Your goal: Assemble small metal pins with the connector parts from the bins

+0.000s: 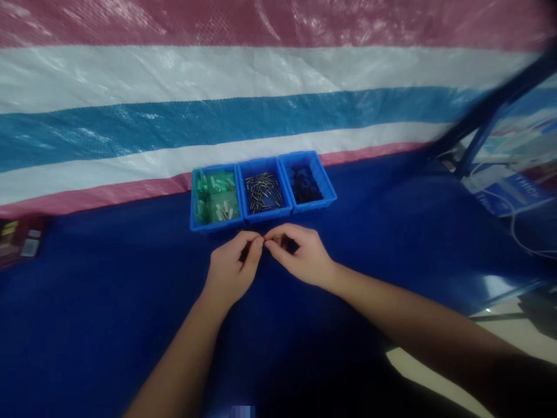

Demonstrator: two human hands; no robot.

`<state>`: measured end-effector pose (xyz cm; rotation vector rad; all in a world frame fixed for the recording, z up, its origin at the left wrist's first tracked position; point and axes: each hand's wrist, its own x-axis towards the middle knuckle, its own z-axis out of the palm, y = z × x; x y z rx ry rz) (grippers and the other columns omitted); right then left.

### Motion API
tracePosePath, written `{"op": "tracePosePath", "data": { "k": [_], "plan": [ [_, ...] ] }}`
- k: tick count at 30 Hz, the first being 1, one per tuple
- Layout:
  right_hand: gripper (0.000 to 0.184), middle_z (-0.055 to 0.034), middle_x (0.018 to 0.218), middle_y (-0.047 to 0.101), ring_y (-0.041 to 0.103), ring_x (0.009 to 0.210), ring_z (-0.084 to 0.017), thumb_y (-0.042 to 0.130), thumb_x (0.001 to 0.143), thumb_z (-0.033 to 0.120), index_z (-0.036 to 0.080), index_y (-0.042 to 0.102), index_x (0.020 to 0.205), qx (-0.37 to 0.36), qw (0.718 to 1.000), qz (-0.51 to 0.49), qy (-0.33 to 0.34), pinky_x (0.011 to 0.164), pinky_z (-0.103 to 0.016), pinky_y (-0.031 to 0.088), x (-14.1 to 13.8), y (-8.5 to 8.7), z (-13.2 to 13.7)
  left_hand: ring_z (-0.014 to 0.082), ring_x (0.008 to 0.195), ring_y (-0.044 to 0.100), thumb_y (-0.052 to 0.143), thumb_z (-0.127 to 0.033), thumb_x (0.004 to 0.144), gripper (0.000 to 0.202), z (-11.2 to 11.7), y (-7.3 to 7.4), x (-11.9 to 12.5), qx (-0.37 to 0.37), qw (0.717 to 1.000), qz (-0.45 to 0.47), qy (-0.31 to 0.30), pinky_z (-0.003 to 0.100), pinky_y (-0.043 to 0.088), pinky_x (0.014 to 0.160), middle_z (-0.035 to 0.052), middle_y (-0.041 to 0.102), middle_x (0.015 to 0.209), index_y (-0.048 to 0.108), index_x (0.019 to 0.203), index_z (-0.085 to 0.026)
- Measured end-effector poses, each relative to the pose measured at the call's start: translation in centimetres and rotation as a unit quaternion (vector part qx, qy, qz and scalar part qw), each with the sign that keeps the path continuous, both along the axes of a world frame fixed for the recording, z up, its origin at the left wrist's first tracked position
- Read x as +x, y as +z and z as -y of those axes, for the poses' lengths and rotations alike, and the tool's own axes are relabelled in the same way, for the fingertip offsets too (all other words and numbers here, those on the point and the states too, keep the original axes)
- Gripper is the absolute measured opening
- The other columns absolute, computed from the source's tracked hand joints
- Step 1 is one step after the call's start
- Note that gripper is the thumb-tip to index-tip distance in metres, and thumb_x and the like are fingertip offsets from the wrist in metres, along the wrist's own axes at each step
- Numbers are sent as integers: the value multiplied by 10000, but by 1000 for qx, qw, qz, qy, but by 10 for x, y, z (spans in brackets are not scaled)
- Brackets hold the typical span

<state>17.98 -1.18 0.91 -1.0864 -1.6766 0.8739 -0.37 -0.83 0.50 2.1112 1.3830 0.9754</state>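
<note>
Three blue bins (268, 216) just beyond right hand (308, 254) — striped sheet (261, 123) behind.

Detail between the fingertips of the left hand (231, 267) and right hand (304, 253) is too small to resolve. Dark pieces (304, 184), twelve o'clock from the latter, merge indistinctly. Nine o'clock: red box (21, 242), blurred, cropped by the left edge. Three o'clock: printed blue package (516, 194), blurred.

Can read THICK in pale capitals on blue package (510, 196) at far right; can make out TH on its left part, too blurred to read further. Can't read white label (29, 248) on dark red box (21, 255) at left edge, too small and smeared to tell
</note>
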Motion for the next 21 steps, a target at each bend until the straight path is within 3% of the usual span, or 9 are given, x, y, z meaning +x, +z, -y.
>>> {"op": "tracePosePath", "data": {
  "k": [21],
  "plan": [
    [85,-6,796,697,626,688,-122,653,896,198,194,717,953,-10,1000,2,1,657,-264,528,0,2,-1,82,571,588,539,-299,976,185,-1,2,2,-3,1000,3,3,196,445,579,-31,668,706,683,921,-195]
  ]
}}
